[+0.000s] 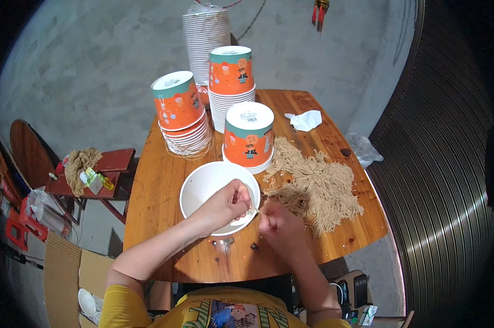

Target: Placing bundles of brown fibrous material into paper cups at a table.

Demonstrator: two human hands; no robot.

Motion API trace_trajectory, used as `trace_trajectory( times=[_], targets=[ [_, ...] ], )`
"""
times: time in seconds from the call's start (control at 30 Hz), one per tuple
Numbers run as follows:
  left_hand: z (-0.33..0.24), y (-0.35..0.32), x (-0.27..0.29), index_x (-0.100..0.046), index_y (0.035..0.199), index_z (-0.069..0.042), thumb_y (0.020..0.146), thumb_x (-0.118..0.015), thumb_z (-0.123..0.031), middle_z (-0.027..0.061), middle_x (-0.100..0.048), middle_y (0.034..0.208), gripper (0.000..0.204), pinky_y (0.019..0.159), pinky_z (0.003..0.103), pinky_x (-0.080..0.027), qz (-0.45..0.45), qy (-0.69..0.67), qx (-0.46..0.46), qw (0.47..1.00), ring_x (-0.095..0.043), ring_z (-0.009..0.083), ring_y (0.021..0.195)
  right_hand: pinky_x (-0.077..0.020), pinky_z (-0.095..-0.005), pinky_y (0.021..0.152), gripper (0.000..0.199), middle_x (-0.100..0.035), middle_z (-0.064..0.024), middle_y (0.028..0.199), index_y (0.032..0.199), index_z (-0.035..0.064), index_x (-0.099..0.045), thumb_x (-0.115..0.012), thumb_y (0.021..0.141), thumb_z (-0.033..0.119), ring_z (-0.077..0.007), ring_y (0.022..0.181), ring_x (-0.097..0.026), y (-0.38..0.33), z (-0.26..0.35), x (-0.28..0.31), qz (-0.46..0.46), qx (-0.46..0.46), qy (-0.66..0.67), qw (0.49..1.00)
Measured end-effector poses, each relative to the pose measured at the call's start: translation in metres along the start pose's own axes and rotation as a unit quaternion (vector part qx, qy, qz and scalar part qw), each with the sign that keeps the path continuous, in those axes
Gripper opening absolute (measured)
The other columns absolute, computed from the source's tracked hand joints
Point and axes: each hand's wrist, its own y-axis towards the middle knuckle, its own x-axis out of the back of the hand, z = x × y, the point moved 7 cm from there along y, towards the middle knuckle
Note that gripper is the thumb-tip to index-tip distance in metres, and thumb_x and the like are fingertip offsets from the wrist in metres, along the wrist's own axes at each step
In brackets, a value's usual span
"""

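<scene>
- Head view, nearest the body: the left hand (225,205) lies over the near rim of the white bowl (200,188), fingers curled narrow, pinching one end of a thin pale strand (256,210) at the fingertips.
- Right hand (279,224) sits just beside it on the wooden table (159,186), fingers bunched tight on the other end of that strand; the thumb is hidden, so the exact pinch cannot be told.
- Between the two hands the strand spans the bowl's right rim, touching or just above it.
- By its look the strand is very light, limp and thread-thin, likely to snap or slip; a fingertip pinch near the end suits it better than a full grasp.
- Smooth, stiff, round and shallow, the bowl shows an empty inside and looks easy to tip when leaned on.
- Right of the hands, a loose tan heap of strands (315,183) spreads over the table, tangled and fibrous, touching the right hand's knuckles.
- Farther back stand upside-down stacks of orange paper cups (248,136), glossy and printed, with a crumpled white tissue (306,120) to their right.
- Beyond, a tall white cup stack (205,44) rises at the table's far edge.
</scene>
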Motion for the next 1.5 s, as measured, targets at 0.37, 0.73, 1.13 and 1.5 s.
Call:
trace_trajectory(
  times=[0.37,0.73,1.13,1.5],
  targets=[
    [-0.004,0.000,0.001,-0.045,0.094,-0.006,0.088,-0.055,0.001,0.0029,-0.054,0.087,0.013,0.063,0.022,-0.043,0.000,-0.012,-0.013,1.000,-0.050,0.0083,0.071,-0.0460,-0.0331,0.049,0.021,-0.052,-0.0066,0.056,0.101,0.0085,-0.058,-0.065,0.082,0.010,-0.0176,0.048,-0.055,0.001,0.003,-0.001,0.018,-0.036,0.057,0.998],
    [-0.002,-0.003,0.000,-0.046,0.095,-0.008,0.091,-0.053,0.000,-0.0011,-0.049,0.087,0.012,0.072,0.021,-0.041,0.005,0.079,-0.023,0.997,-0.047,0.0062,0.080,-0.0489,-0.0412,0.054,0.015,-0.057,-0.0131,0.062,0.092,0.0063,-0.055,-0.062,0.080,0.012,-0.0312,0.058,-0.063,-0.005,-0.005,-0.004,0.005,-0.022,0.027,0.999],
    [-0.009,-0.005,-0.006,-0.044,0.097,-0.007,0.096,-0.050,-0.004,-0.0010,-0.047,0.089,0.007,0.082,0.023,-0.041,0.021,0.120,-0.069,0.990,-0.047,0.0081,0.087,-0.0466,-0.0322,0.051,0.016,-0.059,-0.0100,0.062,0.094,0.0083,-0.061,-0.067,0.083,0.017,-0.0214,0.052,-0.058,-0.001,0.006,0.002,-0.001,-0.033,0.076,0.997],
    [-0.027,-0.058,-0.005,-0.047,0.101,-0.004,0.092,-0.059,-0.026,0.0150,-0.058,0.089,0.026,0.070,0.042,-0.047,0.037,0.431,-0.076,0.898,-0.060,0.0351,0.082,-0.0492,-0.0350,0.070,0.014,-0.061,-0.0133,0.082,0.094,0.0035,-0.063,-0.066,0.085,0.014,-0.0266,0.077,-0.061,0.014,0.002,0.029,0.175,-0.021,0.054,0.983]
  ],
)
